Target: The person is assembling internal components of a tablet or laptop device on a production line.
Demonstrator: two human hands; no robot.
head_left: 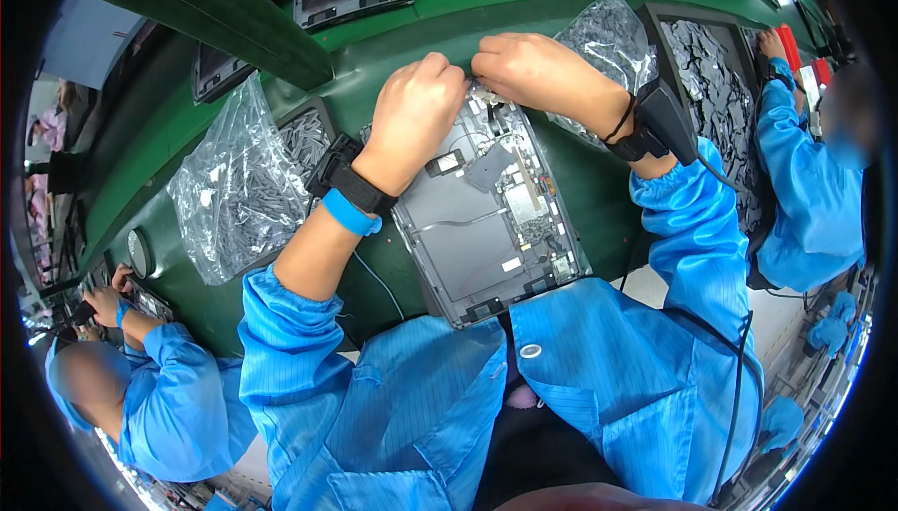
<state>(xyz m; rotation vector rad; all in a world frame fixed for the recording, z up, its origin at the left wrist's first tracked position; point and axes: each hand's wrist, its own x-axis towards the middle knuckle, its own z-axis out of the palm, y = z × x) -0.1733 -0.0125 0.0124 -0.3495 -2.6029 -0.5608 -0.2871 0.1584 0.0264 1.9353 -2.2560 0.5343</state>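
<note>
An opened tablet-like device (463,263) lies on the green bench in front of me, with its grey inner plate, circuit board and flat cables bare. My left hand (421,113) is at its far edge, fingers curled and bent down towards the frame. Close beside it, my right hand (538,66) is also closed over the far edge, thumb and fingers pressed together. Whatever lies between the fingertips of either hand is hidden by the hands. A dark grey flat piece (491,167) rests on the device below my hands.
A clear plastic bag of small dark parts (238,202) lies left, beside a bin (307,141). Another such bag (613,38) and a tray of black pieces (716,90) are at right. A green post (210,10) rises at far left. Co-workers sit on both sides.
</note>
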